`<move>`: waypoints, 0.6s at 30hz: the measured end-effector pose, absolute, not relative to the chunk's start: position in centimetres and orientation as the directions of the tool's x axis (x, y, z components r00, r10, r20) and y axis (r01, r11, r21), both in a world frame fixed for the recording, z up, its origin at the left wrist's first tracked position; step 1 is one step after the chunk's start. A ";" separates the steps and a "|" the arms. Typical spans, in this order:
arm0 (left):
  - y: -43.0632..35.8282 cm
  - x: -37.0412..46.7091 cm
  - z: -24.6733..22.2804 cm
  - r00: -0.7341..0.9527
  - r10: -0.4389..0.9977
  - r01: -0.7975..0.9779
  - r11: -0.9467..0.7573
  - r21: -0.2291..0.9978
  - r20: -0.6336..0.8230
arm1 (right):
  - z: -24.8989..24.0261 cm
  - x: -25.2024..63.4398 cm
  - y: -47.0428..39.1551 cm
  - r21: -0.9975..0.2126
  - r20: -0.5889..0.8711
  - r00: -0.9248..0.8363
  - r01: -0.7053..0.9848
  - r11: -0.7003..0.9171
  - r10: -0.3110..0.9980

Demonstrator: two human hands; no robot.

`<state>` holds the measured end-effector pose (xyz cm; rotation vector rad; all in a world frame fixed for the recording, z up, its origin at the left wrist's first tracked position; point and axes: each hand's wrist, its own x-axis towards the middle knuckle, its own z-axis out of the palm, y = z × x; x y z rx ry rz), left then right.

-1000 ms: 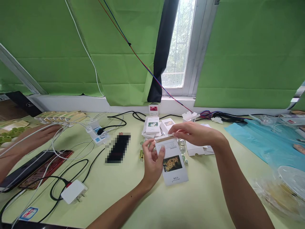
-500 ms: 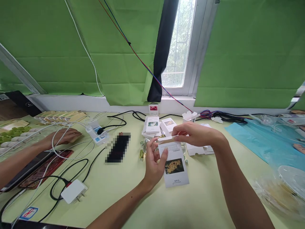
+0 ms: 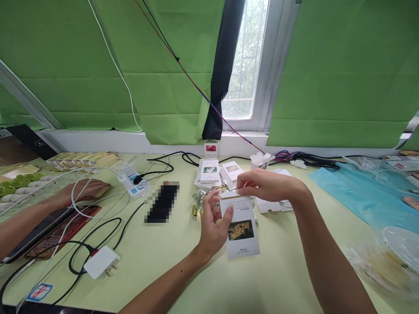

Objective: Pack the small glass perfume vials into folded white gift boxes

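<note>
A flat white carton (image 3: 242,248) with a picture of yellow flowers is tilted above the table, its printing upside down to me. My left hand (image 3: 214,220) grips its left side, thumb across the front. At the carton's far end, my right hand (image 3: 258,183) pinches the end flap, fingers bent over it. Behind the carton lie several small glass vials (image 3: 196,205), partly hidden by my hands. Beyond them are stacked white cartons (image 3: 209,172) with flower pictures. An open white box (image 3: 260,160) stands behind my right hand, and more white cartons (image 3: 271,206) lie under my right wrist.
Another person's hand (image 3: 88,188) rests at the left near a phone (image 3: 65,235), cables, a power strip (image 3: 132,185) and a white charger (image 3: 102,261). A pixelated dark object (image 3: 163,203) lies left of centre. Blue plastic sheeting (image 3: 347,187) and a plastic tub (image 3: 402,246) are at right.
The flap at the carton's far end has come down flatter against the opening under my right hand. My left hand and the carton have shifted very slightly to the right.
</note>
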<state>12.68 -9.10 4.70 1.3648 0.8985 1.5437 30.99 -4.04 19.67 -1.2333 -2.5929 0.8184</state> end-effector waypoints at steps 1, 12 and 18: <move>-9.1 12.7 4.7 -0.025 0.929 -0.138 -0.369 0.919 0.369 | 19.7 31.0 -4.0 -0.534 -0.088 -0.650 0.670 0.516 0.755; -9.2 12.7 4.7 0.016 0.927 -0.145 -0.368 0.918 0.374 | 19.8 30.8 -4.1 -0.488 -0.124 -0.658 0.692 0.532 0.742; -9.2 12.7 4.7 0.031 0.923 -0.151 -0.374 0.915 0.383 | 19.8 30.8 -4.1 -0.485 -0.125 -0.673 0.682 0.547 0.729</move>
